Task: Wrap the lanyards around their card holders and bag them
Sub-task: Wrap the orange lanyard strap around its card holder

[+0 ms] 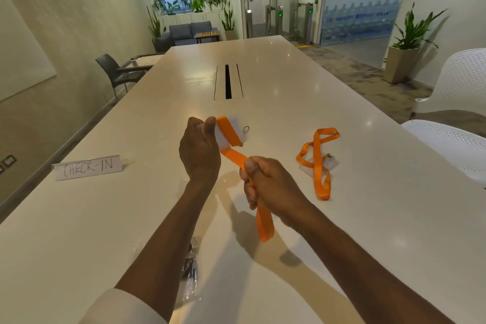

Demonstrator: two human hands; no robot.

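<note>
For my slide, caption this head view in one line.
Left hand holds a card holder while right hand winds its orange lanyard around it.

2 bare forearms; a white sleeve (123, 308) covers the left upper arm.

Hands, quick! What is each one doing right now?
Left hand: closed, holding the card holder.
Right hand: closed, gripping the orange lanyard that wraps around the holder.
</note>
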